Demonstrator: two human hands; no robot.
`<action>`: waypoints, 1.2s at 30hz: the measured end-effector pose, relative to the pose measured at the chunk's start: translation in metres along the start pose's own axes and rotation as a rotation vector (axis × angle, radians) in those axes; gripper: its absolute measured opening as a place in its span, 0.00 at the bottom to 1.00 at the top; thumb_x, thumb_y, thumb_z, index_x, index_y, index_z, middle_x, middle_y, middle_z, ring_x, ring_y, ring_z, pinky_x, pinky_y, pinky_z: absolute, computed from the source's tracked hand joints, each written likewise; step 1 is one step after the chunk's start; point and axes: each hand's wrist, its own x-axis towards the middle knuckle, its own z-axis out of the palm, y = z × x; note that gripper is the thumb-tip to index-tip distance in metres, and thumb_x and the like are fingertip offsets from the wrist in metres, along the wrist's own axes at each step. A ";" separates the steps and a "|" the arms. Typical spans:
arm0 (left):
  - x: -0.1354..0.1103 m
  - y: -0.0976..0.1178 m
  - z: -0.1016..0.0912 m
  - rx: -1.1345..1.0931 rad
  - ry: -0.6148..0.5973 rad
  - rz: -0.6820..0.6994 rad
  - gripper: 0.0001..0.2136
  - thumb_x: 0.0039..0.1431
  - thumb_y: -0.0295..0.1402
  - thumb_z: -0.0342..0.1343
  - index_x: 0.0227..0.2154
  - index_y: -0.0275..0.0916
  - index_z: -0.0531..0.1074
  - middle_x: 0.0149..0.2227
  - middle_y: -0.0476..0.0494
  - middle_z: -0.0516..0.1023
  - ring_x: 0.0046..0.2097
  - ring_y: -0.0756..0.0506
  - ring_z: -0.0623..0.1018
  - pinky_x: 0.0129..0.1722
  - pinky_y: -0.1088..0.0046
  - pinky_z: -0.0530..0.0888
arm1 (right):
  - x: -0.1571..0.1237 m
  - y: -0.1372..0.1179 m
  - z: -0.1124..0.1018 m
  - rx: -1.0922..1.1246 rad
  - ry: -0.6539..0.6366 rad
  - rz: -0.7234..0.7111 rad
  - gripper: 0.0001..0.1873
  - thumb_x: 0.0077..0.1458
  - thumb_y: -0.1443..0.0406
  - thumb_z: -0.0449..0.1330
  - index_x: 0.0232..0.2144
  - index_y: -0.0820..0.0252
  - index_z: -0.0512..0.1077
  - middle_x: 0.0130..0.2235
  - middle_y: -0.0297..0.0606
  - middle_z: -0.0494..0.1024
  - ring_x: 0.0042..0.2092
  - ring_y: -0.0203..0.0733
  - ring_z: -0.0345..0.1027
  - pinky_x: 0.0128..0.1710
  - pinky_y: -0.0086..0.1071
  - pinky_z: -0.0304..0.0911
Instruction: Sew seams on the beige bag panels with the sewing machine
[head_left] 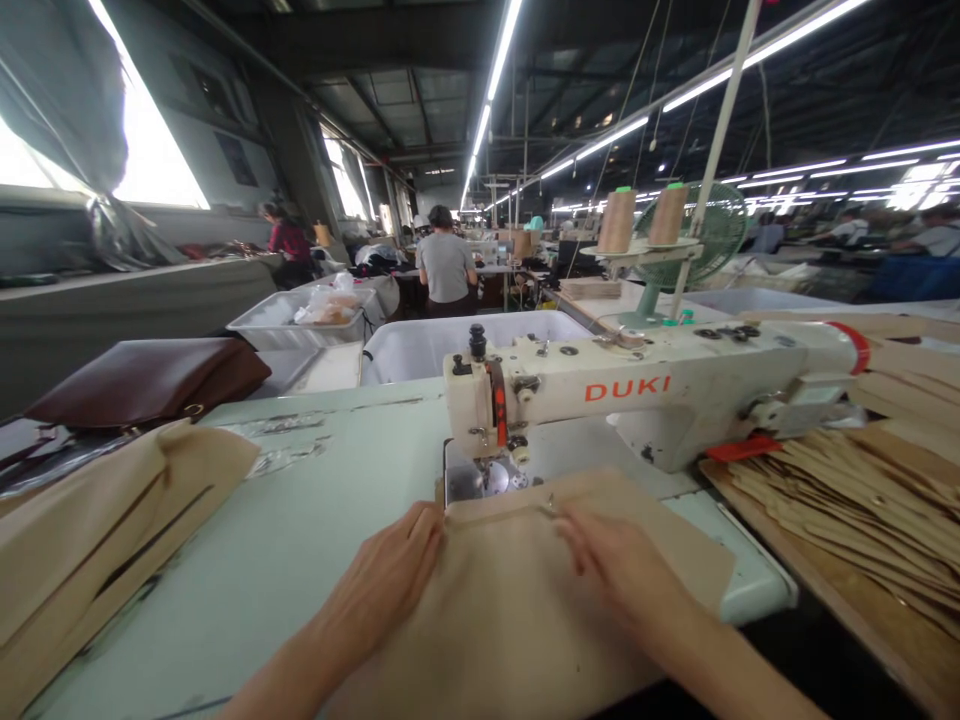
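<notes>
A beige fabric piece lies over the bed of a white sewing machine, its far edge just in front of the lit needle area. My left hand is closed at the left edge of this fabric, fingers pressed together, the thumb hidden. On the right, my right hand is over the fabric with curled, motion-smeared fingers. Its index fingertip is beside a small shiny metal piece, perhaps a zipper pull; whether the fingers grip it is unclear. A darker narrow strip runs along the fabric's far edge.
Folded beige fabric and a brown leather bag lie at left. Stacked beige pieces cover a wooden board at right. Behind the machine stand a white bin, thread cones and a green fan. Other people work farther back.
</notes>
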 end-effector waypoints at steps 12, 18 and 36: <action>0.003 0.005 -0.019 -0.072 -0.085 -0.052 0.10 0.71 0.30 0.38 0.44 0.41 0.65 0.42 0.43 0.73 0.42 0.43 0.79 0.44 0.66 0.73 | 0.038 -0.053 0.077 -0.191 -0.169 -0.051 0.14 0.69 0.56 0.49 0.38 0.58 0.69 0.37 0.36 0.77 0.38 0.45 0.74 0.30 0.33 0.52; 0.002 0.003 -0.021 -0.093 -0.100 -0.045 0.08 0.71 0.29 0.39 0.44 0.41 0.63 0.45 0.42 0.72 0.44 0.42 0.78 0.46 0.65 0.73 | 0.037 -0.053 0.084 -0.162 -0.134 -0.090 0.14 0.69 0.57 0.50 0.35 0.57 0.68 0.35 0.34 0.77 0.38 0.45 0.73 0.30 0.33 0.51; -0.002 -0.002 -0.016 -0.207 -0.036 -0.035 0.08 0.69 0.29 0.40 0.45 0.42 0.63 0.45 0.43 0.72 0.44 0.43 0.77 0.47 0.65 0.72 | 0.033 -0.050 0.084 -0.114 -0.032 -0.136 0.15 0.69 0.58 0.50 0.31 0.57 0.67 0.32 0.33 0.77 0.34 0.42 0.72 0.29 0.33 0.51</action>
